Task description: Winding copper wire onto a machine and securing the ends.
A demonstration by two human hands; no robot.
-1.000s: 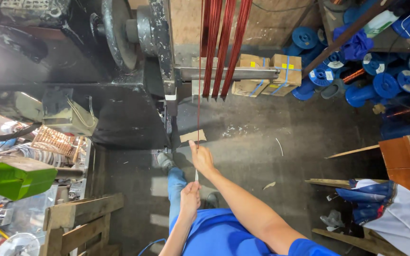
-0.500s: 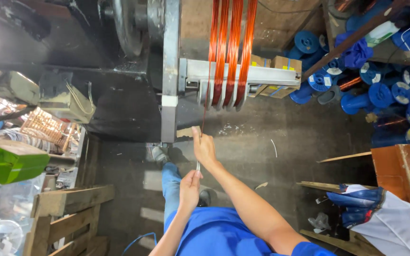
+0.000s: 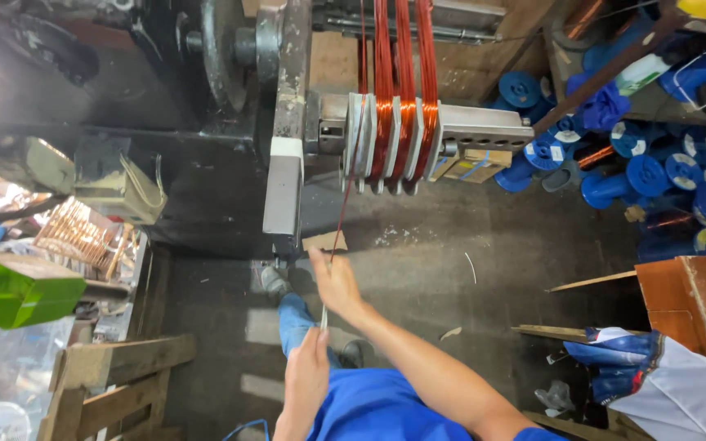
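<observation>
My right hand (image 3: 337,282) pinches the copper wire (image 3: 345,204) below the former (image 3: 394,139); my left hand (image 3: 308,376) pinches its lower stretch near my lap. It looks thin, springy and easily kinked, so I grip lightly.

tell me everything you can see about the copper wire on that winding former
The copper wire is thin, shiny and orange-red, wound in three tight bands in the slots of a pale metal winding former on the dark machine. The bands run up out of frame. One loose strand drops slantwise from the former's left side to the right hand, which pinches it; a pale strip continues to the left hand.
</observation>
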